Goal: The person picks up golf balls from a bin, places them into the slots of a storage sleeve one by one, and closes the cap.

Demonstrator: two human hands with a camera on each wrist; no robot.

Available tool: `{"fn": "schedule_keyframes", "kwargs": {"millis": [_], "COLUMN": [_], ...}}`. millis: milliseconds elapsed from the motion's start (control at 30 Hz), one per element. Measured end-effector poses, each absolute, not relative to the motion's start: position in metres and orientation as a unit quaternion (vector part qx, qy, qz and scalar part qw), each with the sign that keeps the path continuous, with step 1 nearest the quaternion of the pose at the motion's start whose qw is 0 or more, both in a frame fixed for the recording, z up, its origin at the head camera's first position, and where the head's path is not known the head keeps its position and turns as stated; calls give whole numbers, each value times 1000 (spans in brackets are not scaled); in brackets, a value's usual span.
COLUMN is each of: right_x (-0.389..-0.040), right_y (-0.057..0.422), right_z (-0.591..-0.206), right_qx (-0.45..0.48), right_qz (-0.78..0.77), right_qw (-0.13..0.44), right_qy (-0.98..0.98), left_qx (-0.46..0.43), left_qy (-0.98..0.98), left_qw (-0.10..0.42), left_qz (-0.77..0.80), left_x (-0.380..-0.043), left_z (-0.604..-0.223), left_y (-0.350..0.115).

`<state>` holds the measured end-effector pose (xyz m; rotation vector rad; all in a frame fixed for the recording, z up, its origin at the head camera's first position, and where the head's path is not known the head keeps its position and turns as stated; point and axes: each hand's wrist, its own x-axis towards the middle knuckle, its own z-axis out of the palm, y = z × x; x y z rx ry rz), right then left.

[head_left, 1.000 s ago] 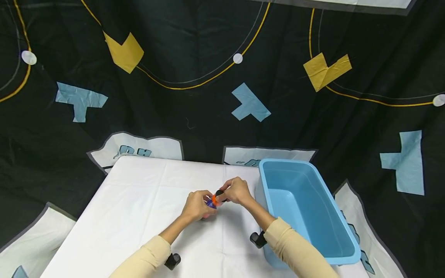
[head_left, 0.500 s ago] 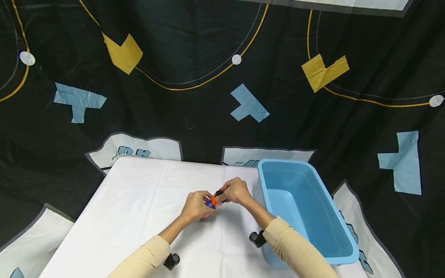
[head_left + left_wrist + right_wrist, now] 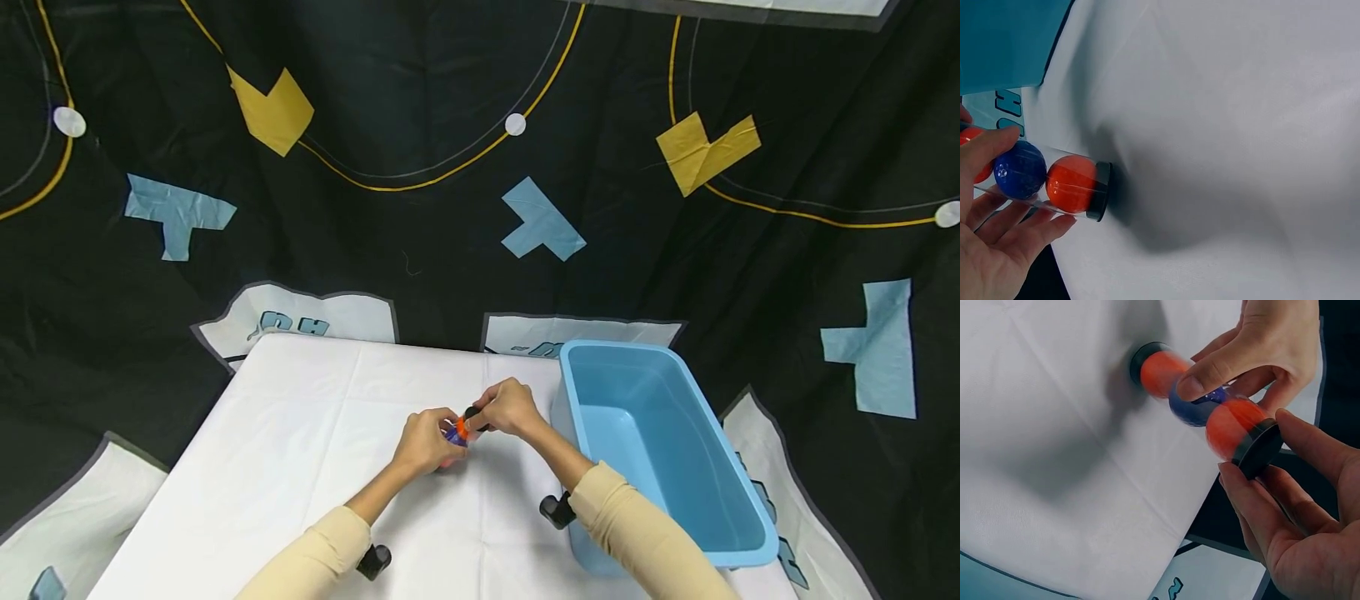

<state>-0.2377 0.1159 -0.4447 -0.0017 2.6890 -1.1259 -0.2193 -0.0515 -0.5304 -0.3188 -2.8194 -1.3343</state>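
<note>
A clear plastic tube (image 3: pixel 1054 156) holds a blue ball (image 3: pixel 1020 170) between two orange balls, with a black cap at either end. My left hand (image 3: pixel 422 442) grips the tube around its middle, thumb over the blue ball. At the upper end, my right hand (image 3: pixel 510 410) pinches the black cap (image 3: pixel 1261 450) between thumb and fingers. The other cap (image 3: pixel 1140 362) points down toward the white table, beside an orange ball (image 3: pixel 1163 374). In the head view, the fingers cover much of the tilted tube. The frames do not show whether the pinched cap is loose.
A blue plastic bin (image 3: pixel 675 442) stands at the right side of the white-covered table (image 3: pixel 285 450), close to my right forearm. Behind the table hangs a black cloth (image 3: pixel 427 242) with blue and yellow tape marks.
Both hands keep their hold on the tube and its cap in about the same place. The head view shifts slightly.
</note>
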Motion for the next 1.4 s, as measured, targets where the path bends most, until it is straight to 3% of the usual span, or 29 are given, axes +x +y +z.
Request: {"fn": "schedule_keyframes", "kwargs": {"millis": [200, 433, 833, 1133, 1400], "right_x": [-239, -245, -252, -249, -249], "right_y": [118, 133, 160, 164, 164], "right_z": [-441, -429, -401, -402, -404], "right_qx": [-28, -40, -26, -32, -32], "right_qz": [-360, -296, -305, -302, -302], "right_qw": [129, 200, 246, 267, 260], "right_qy": [924, 933, 920, 915, 917], "left_qx": [-104, -118, -31, 10, -21], "left_qy": [-906, -917, -909, -900, -913], "left_qw": [4, 10, 67, 54, 30], "left_qz": [-411, -380, -410, -432, -405], "left_x": [-218, -222, -248, -255, -253], "left_z": [-526, -522, -517, -522, -524], "left_y": [-51, -47, -59, -56, -58]}}
